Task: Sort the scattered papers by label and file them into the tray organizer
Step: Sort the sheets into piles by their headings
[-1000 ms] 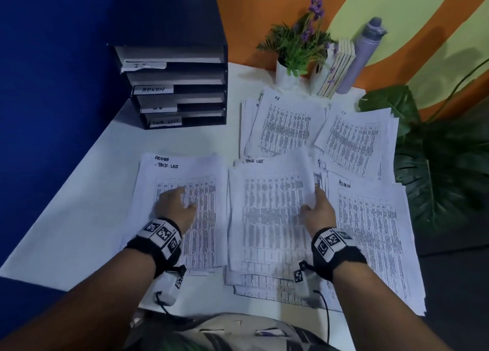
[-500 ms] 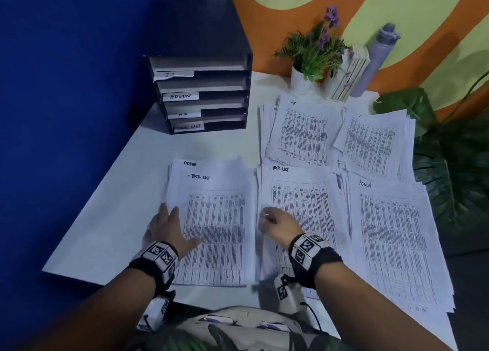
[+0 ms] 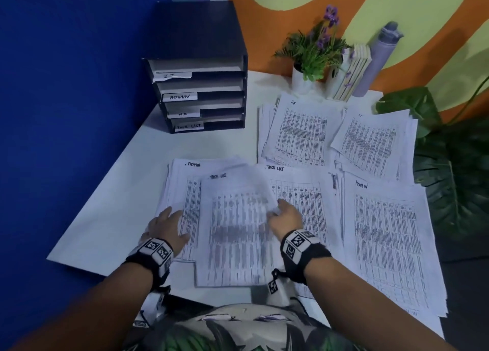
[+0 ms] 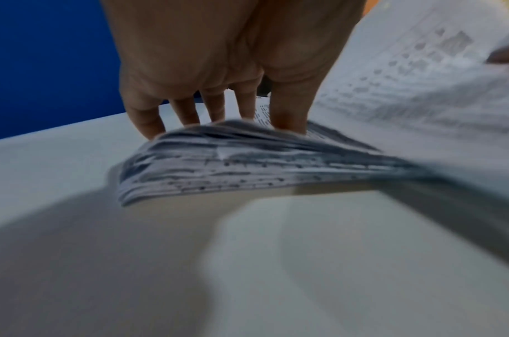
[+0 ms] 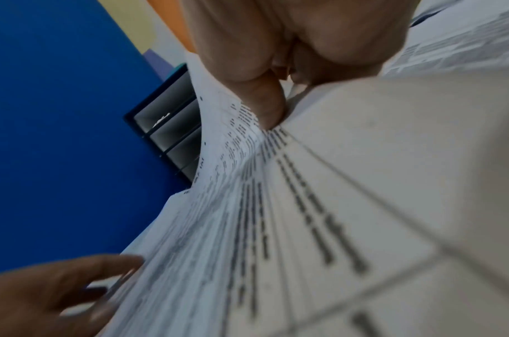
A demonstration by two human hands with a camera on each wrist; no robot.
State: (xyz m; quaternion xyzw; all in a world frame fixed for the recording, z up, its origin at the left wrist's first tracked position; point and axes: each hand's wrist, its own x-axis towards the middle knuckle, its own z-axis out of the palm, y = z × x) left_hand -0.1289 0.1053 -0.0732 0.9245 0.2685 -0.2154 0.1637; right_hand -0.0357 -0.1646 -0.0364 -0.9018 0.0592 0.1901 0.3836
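Note:
My right hand (image 3: 284, 213) pinches the right edge of a blurred sheet marked TASK LIST (image 3: 235, 231) and holds it a little above the left pile. That left pile (image 3: 182, 186) has an ADMIN sheet on top, and my left hand (image 3: 169, 223) presses flat on its near left corner (image 4: 218, 159). In the right wrist view the thumb (image 5: 264, 107) sits on the lifted sheet (image 5: 247, 205). Further piles lie to the right: TASK LIST (image 3: 299, 200), ADMIN (image 3: 389, 239), HR (image 3: 301, 131) and IT (image 3: 370, 141). The dark tray organizer (image 3: 201, 91) stands at the back left with labelled slots.
A potted plant (image 3: 312, 57), a row of books (image 3: 349, 73) and a grey bottle (image 3: 378, 57) stand along the back wall. Large green leaves (image 3: 447, 165) hang past the table's right edge. Bare white table (image 3: 111, 205) lies left of the piles, by the blue wall.
My right hand crossed from the middle pile to the left pile and has lifted its top TASK LIST sheet, uncovering an ADMIN sheet. My left hand slid to the pile's near left corner.

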